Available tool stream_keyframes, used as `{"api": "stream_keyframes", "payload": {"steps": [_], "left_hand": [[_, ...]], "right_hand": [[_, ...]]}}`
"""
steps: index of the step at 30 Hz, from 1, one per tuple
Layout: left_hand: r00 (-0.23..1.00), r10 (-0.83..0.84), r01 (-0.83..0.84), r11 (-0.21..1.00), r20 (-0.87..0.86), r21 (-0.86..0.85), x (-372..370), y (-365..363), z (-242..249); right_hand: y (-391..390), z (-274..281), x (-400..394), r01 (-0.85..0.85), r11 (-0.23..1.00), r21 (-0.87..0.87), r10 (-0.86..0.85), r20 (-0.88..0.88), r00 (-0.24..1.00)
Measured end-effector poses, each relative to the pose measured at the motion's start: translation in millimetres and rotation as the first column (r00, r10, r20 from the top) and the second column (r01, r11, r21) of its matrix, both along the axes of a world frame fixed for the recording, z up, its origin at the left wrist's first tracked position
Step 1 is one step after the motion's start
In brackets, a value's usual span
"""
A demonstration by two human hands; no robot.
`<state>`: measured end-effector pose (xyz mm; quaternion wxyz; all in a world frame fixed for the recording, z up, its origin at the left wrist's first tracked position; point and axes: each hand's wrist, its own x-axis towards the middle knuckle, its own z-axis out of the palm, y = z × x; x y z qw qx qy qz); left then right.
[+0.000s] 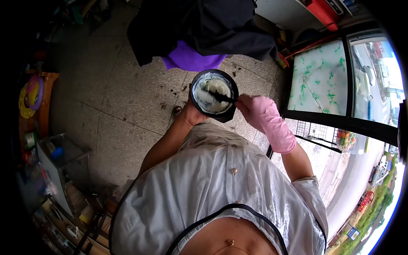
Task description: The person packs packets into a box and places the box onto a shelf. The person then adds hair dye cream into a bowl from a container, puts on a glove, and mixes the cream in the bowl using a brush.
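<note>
A black bowl (233,116) with white cream in it is held in front of my body. My left hand (193,114) is bare and grips the bowl at its left side; part of its fingers is hidden behind the bowl. A pink glove covers my right hand (258,111), whose fingers are closed on the handle of a black comb brush (222,97). The toothed head of the brush lies in the cream, coated with it in part.
Beyond the bowl hangs a black cape (204,25) with a purple cloth (191,58) under it. Dark hair clippings dot the tiled floor (131,102). A metal-framed cart (55,170) stands at left, a glass door (318,78) at right.
</note>
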<state>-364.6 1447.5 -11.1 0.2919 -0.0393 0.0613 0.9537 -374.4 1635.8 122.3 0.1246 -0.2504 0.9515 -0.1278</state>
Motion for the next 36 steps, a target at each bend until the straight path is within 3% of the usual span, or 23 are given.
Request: {"api": "stream_keyframes", "payload": {"steps": [1,3,5,7,8,9,12,15,16,17,18,19,20,22,23,25,27,29,30,31,33,36], "left_hand": [[0.999,0.035,-0.034,0.997,0.015,-0.070,0,2,-1],[0.998,0.039,-0.037,0.998,0.045,-0.050,-2,2,-4],[0.991,0.084,-0.074,0.993,0.106,-0.095,-4,5,-4],[0.994,0.075,-0.069,0.995,0.085,-0.072,-1,7,5],[0.997,0.025,-0.020,0.998,0.073,-0.068,1,8,2],[0.998,-0.027,0.030,0.997,0.059,-0.064,4,9,-1],[0.997,-0.036,0.040,0.998,0.072,-0.052,12,17,12],[0.993,0.029,-0.022,0.998,0.114,-0.063,15,21,21],[1.000,0.020,-0.022,0.991,-0.019,-0.129,16,19,21],[0.989,0.002,-0.031,0.981,-0.151,-0.193,16,17,21],[0.997,-0.072,0.072,0.997,-0.010,0.022,12,16,21],[0.997,-0.072,0.072,0.997,-0.012,0.024,14,17,23],[0.944,-0.001,-0.121,0.929,-0.329,-0.350,18,19,24],[0.800,-0.016,-0.362,0.784,-0.599,-0.505,19,24,17],[0.800,-0.019,-0.361,0.784,-0.600,-0.506,17,24,16],[0.832,-0.027,-0.286,0.835,-0.554,-0.469,15,25,20],[0.818,0.018,-0.308,0.858,-0.575,-0.410,17,24,27],[0.983,-0.032,0.027,0.999,-0.182,-0.031,16,25,18],[0.989,-0.092,0.093,0.996,-0.116,0.003,17,25,15],[0.989,-0.094,0.095,0.995,-0.118,0.003,19,27,14],[0.993,-0.117,0.112,0.986,0.033,0.126,21,30,8],[0.990,-0.131,0.124,0.983,0.048,0.133,19,31,8]], "right_hand": [[2,-1,-4,0.001,1.000,-0.002,-0.001,0.000,1.000],[12,-3,-9,0.072,0.997,-0.026,-0.074,-0.094,0.993],[24,12,-8,0.039,0.996,-0.074,-0.044,-0.065,0.997],[34,23,-7,-0.111,0.988,-0.107,0.129,0.180,0.975],[33,20,-5,-0.160,0.987,-0.001,0.158,0.151,0.976],[32,15,-4,-0.156,0.988,-0.001,0.155,0.151,0.976],[28,1,-12,-0.154,0.984,-0.084,0.149,-0.065,0.987],[39,19,-11,-0.070,0.981,-0.179,0.064,-0.040,0.997],[46,27,-11,-0.051,0.987,-0.156,0.067,0.104,0.992],[49,28,-10,-0.052,0.987,-0.155,0.069,0.104,0.992],[52,28,-9,-0.110,0.987,-0.116,0.127,0.146,0.981],[54,28,-7,-0.169,0.982,-0.080,0.182,0.189,0.965],[50,24,-4,-0.221,0.974,-0.058,0.224,0.057,0.973],[40,17,-1,-0.163,0.983,-0.083,0.161,-0.022,0.987],[39,16,-1,-0.109,0.988,-0.113,0.098,-0.095,0.991],[48,20,-1,-0.086,0.972,-0.217,0.072,-0.073,0.995],[63,39,-2,-0.081,0.987,-0.136,0.098,0.120,0.988],[71,28,-1,-0.171,0.974,-0.147,0.185,0.084,0.979],[66,24,1,-0.183,0.980,-0.076,0.185,0.009,0.983],[60,20,4,-0.187,0.982,-0.004,0.187,-0.067,0.980],[49,14,5,-0.171,0.984,-0.058,0.158,-0.182,0.970],[59,17,3,-0.147,0.966,-0.214,0.103,-0.201,0.974]]}}
